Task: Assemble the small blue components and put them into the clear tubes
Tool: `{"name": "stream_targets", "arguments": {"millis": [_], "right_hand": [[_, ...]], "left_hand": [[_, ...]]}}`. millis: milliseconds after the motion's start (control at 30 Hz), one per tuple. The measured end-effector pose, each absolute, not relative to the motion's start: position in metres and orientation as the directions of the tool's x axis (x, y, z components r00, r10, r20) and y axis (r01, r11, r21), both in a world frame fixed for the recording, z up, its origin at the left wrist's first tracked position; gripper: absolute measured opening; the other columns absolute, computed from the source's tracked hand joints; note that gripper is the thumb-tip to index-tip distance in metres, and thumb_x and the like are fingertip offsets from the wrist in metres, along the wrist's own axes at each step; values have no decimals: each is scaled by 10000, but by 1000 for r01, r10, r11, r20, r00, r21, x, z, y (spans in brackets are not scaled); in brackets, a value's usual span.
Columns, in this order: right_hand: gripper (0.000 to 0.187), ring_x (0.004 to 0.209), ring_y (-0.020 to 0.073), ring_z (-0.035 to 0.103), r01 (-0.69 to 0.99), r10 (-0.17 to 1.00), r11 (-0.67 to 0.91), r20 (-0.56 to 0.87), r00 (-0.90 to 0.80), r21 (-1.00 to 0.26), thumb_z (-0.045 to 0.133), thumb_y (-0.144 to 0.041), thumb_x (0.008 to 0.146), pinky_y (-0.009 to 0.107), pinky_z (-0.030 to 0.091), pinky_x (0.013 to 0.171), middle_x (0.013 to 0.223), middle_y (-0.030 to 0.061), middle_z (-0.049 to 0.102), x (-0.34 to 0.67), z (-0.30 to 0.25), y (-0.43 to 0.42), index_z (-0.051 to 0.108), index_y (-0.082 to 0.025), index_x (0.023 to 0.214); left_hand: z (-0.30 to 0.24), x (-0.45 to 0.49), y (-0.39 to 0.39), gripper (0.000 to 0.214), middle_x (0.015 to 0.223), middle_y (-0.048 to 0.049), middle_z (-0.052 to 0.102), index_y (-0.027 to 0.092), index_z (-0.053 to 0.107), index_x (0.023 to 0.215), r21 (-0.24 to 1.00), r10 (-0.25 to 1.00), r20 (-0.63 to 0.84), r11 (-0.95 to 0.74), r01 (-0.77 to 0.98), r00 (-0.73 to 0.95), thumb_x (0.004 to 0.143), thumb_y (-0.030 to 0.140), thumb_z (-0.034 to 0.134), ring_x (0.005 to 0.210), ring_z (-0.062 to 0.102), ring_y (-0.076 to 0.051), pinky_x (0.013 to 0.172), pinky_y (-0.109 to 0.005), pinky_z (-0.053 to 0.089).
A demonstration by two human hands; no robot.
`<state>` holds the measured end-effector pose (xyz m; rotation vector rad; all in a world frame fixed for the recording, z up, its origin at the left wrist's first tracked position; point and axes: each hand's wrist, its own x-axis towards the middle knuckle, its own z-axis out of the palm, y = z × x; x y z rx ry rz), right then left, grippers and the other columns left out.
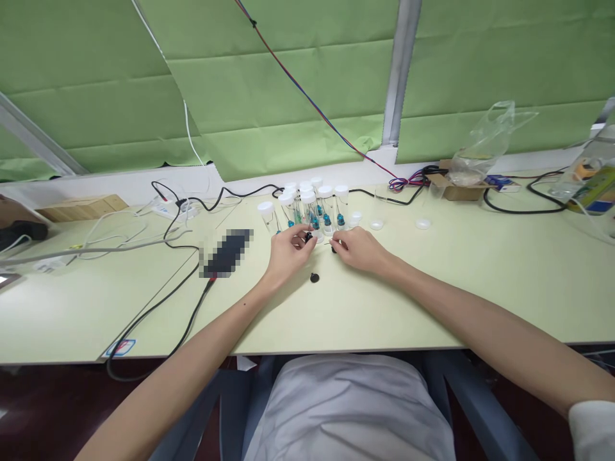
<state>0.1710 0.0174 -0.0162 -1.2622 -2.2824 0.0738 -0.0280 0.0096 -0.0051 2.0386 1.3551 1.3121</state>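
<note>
At my far left, a brown box sits at the back of the pale surface, with a dark object beside it and white cables strewn in front. A white power strip lies just right of those, with a black cable winding down from it. Nearer to me is a dark, blurred-out flat object, a red-tipped plug at its near end.

Then comes my left hand, its fingers curled and grasping a small black piece between thumb and fingertips, right in front of a cluster of clear tubes. These clear tubes stand upright under white lids, and teal parts with thin dark stems show inside several of them. A round black part lies on the surface, closer to my body, below the gap between my hands.

My right hand faces the left, apart from it, fingers pinched on a thin dark piece that pokes out toward the left; a black bit shows just under those fingertips, and I can't tell whether the two are joined.

Past it are two white caps, one nearer and one farther right, then an open carton with a clear plastic bag on it, a blue box, a looped black cord and a yellow-green package at the edge.
</note>
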Motion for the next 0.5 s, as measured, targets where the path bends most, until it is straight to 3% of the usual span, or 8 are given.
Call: {"name": "stream_targets", "arguments": {"millis": [267, 500], "right_hand": [[295, 796, 225, 646, 893, 892, 398, 314, -323, -211, 407, -240, 1004, 295, 319, 632, 880, 108, 732, 180, -14, 25, 684, -175, 925], [246, 851, 247, 661, 920, 921, 350, 242, -304, -176, 425, -235, 992, 301, 325, 623, 955, 132, 730, 183, -15, 28, 662, -173, 975]], "left_hand": [[-7, -27, 11, 278, 760, -1, 579, 163, 708, 1025, 685, 838, 534, -507, 523, 112, 810, 332, 663, 556, 525, -97, 548, -239, 428], [-5, -25, 7, 228, 816, -13, 620, 177, 677, 993, 690, 850, 504, -504, 520, 155, 816, 319, 655, 534, 528, -92, 558, -251, 454]]}}
